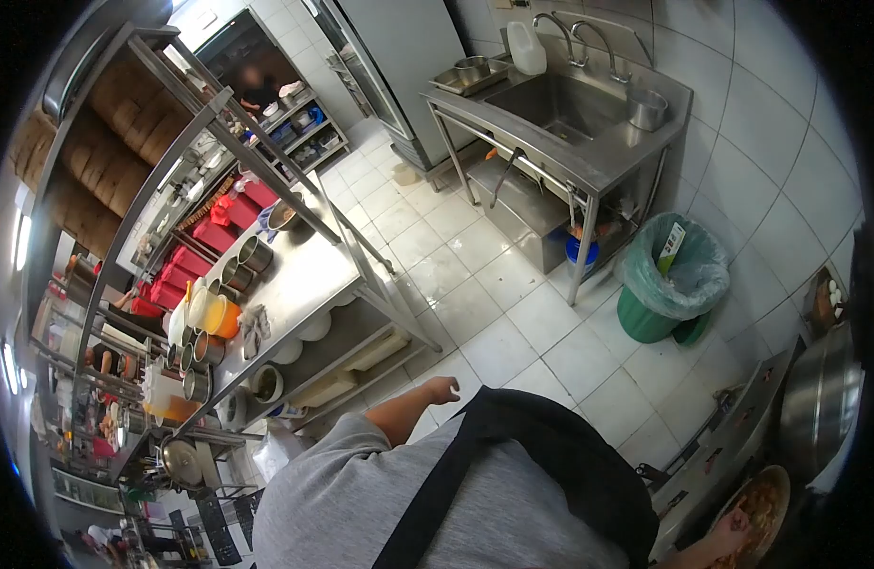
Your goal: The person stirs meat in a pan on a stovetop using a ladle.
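Specifically, a pan of food (785, 493) is located at lower right, beside a large pot (818, 408). The right hand (734, 529) is positioned at the pan's edge; its grip cannot be determined. The left hand (442, 390) is held with fingers curled above the tiled floor (513, 351). A lined green bin (645, 319) is placed near the sink (565, 112).

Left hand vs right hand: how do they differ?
The left hand hangs over the tiled floor, apparently empty; the right hand is at the pan of food, its grip unclear. The left hand sits near the picture's middle; the right hand, near the lower right edge. Both are bare.
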Demonstrator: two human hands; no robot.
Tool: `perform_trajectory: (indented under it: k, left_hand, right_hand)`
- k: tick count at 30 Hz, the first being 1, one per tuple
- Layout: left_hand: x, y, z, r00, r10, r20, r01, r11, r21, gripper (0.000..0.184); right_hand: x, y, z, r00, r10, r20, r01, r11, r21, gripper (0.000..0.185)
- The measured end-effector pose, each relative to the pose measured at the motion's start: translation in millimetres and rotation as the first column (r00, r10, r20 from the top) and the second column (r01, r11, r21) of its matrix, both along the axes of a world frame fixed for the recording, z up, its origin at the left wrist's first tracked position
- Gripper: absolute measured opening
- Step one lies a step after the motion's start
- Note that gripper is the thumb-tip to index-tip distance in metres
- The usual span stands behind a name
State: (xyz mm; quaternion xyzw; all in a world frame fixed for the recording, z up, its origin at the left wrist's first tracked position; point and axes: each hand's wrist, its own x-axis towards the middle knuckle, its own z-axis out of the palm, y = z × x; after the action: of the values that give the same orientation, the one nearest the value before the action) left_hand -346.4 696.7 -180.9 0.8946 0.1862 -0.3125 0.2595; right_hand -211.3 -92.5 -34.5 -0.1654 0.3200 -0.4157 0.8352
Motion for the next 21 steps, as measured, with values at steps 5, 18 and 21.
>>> perform_trajectory:
  k: [5, 18, 21]
  left_hand:
    - [-17, 0, 18, 0.991, 0.095, -0.092, -0.087, 0.992, 0.089, 0.044]
    - [6, -28, -3, 0.989, -0.015, 0.147, 0.028, 0.996, -0.084, 0.033]
    - [3, -21, -16, 0.991, 0.011, 0.134, -0.004, 0.998, -0.055, 0.03]
  right_hand:
    - [-4, -87, -73, 0.661, -0.604, -0.445, -0.3, 0.331, -0.895, 0.013]
    - [38, 16, 25, 0.991, 0.079, 0.111, -0.074, 0.996, -0.047, 0.027]
    - [39, 15, 30, 0.967, 0.026, 0.255, -0.052, 0.994, 0.098, 0.034]
